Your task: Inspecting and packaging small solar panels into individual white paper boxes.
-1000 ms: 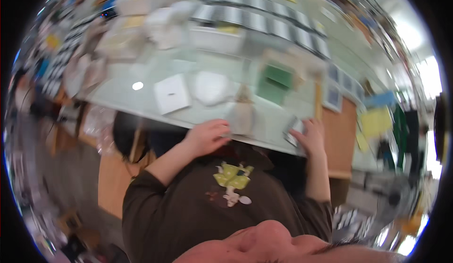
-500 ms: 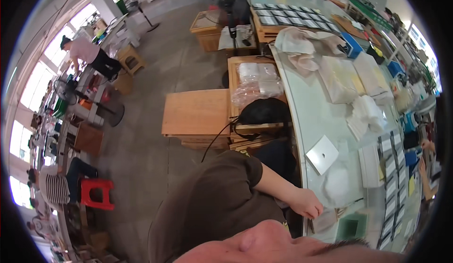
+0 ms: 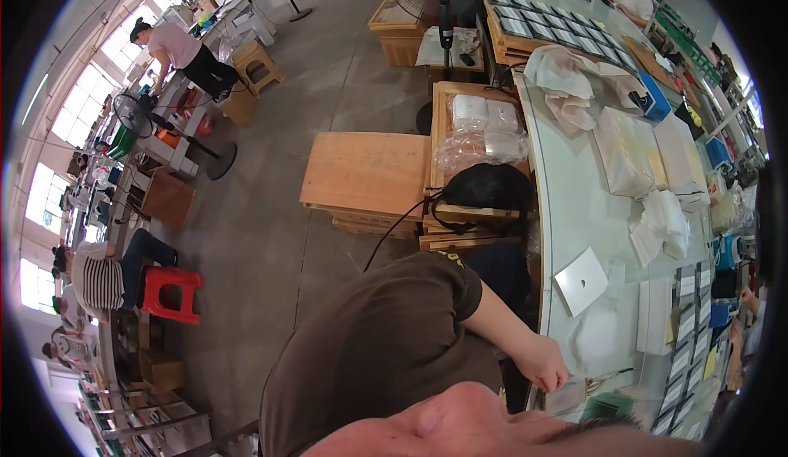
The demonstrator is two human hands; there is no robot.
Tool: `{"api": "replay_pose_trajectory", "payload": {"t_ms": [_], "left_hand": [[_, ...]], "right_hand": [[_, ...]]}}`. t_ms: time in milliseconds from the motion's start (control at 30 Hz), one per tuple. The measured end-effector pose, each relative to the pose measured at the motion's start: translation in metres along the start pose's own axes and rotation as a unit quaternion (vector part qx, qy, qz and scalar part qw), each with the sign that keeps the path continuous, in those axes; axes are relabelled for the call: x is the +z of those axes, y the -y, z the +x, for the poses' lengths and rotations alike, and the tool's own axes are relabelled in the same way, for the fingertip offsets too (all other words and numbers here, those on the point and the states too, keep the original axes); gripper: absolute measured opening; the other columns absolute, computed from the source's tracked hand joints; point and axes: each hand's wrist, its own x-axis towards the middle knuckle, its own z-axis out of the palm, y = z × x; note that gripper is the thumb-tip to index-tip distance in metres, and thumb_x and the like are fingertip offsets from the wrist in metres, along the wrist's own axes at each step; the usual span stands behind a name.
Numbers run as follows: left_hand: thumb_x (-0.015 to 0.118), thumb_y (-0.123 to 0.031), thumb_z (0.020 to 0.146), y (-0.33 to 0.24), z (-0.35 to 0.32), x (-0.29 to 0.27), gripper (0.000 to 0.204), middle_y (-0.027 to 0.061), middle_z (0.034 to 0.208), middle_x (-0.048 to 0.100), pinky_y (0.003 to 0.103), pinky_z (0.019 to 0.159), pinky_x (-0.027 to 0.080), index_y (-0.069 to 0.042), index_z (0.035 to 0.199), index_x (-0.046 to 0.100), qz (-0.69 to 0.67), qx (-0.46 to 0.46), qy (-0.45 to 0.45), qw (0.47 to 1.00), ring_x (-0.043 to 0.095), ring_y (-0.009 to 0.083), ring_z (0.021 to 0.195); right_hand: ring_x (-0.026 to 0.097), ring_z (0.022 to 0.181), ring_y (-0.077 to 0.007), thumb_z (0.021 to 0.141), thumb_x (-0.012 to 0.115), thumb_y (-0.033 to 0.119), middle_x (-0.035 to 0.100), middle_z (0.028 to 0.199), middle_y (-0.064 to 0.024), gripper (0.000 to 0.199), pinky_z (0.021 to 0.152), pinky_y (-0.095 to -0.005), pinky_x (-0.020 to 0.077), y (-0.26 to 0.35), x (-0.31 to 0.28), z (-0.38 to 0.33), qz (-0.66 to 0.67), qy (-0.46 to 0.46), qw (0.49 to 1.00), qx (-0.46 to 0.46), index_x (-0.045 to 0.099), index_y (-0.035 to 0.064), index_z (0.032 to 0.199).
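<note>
My left hand (image 3: pixel 542 364) is at the near edge of the table, its fingers curled down and pressed together. Whatever they pinch is hidden. A pale flat sheet or packet (image 3: pixel 572 395) lies by the fingertips. My right hand does not show; my face covers the lower part of the view. Farther up the table, a white rectangular panel (image 3: pixel 581 282) with a small dark mark lies flat. Below it spreads a clear, crumpled plastic sheet (image 3: pixel 603 338). A dark green piece (image 3: pixel 609 406) is partly hidden at the bottom.
White boxes (image 3: pixel 628 155), crumpled cloth (image 3: pixel 560 88) and rows of dark-and-white flat pieces (image 3: pixel 680 350) lie on the table. Beside it stand wooden crates (image 3: pixel 368 168), a black bag (image 3: pixel 480 188) and a fan (image 3: pixel 445 6). Other people (image 3: pixel 176 47) work at benches; a red stool (image 3: pixel 171 294) stands left.
The whole view has shifted, so the table and floor items sit farther right. My left hand stays at the table edge, fingers still curled. Less of the green piece shows.
</note>
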Motion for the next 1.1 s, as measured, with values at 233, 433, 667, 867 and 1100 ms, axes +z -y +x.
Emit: {"api": "replay_pose_trajectory", "payload": {"t_ms": [233,433,667,867,1100], "left_hand": [[0.063,-0.026,0.084,0.001,0.002,0.002,0.007,-0.0047,0.102,0.062,0.037,0.059,0.049,-0.020,0.087,0.067,0.003,0.026,-0.012,1.000,0.063,0.0191,0.080],[0.064,-0.027,0.084,-0.002,0.000,0.002,0.008,-0.0059,0.102,0.062,0.036,0.059,0.049,-0.020,0.086,0.067,0.010,0.023,-0.011,1.000,0.063,0.0181,0.079],[0.064,-0.028,0.084,0.001,-0.002,0.004,0.008,-0.0070,0.102,0.063,0.036,0.058,0.049,-0.022,0.086,0.068,0.012,0.022,-0.010,1.000,0.063,0.0169,0.080],[0.065,-0.028,0.083,0.001,0.000,0.003,0.007,-0.0070,0.102,0.063,0.036,0.059,0.049,-0.022,0.086,0.069,0.011,0.021,-0.009,1.000,0.063,0.0169,0.080],[0.064,-0.027,0.083,0.000,0.000,0.003,0.008,-0.0070,0.103,0.063,0.035,0.059,0.049,-0.022,0.087,0.069,0.011,0.019,-0.017,1.000,0.063,0.0167,0.080]], "right_hand": [[0.057,0.078,-0.0228,0.080,0.074,0.017,0.066,0.089,-0.0162,0.033,0.071,-0.0348,0.0488,0.051,-0.037,-0.023,0.101,0.013,0.992,0.070,0.064,-0.0091,0.099],[0.054,0.076,-0.0198,0.083,0.072,0.014,0.064,0.085,-0.0113,0.026,0.071,-0.0331,0.0470,0.049,-0.044,-0.022,0.204,0.011,0.978,0.036,0.064,-0.0084,0.095],[0.050,0.076,-0.0165,0.086,0.070,0.015,0.059,0.082,-0.0053,0.021,0.072,-0.0303,0.0440,0.073,-0.057,-0.029,0.291,-0.008,0.956,0.013,0.063,-0.0042,0.091],[0.049,0.073,-0.0162,0.087,0.069,0.019,0.058,0.080,-0.0046,0.023,0.069,-0.0297,0.0431,0.088,-0.060,-0.031,0.268,-0.003,0.961,0.073,0.062,-0.0029,0.089],[0.048,0.067,-0.0146,0.089,0.067,0.024,0.058,0.076,-0.0059,0.028,0.061,-0.0287,0.0419,0.100,-0.069,-0.026,0.228,-0.028,0.973,0.008,0.062,-0.0031,0.090]]}}
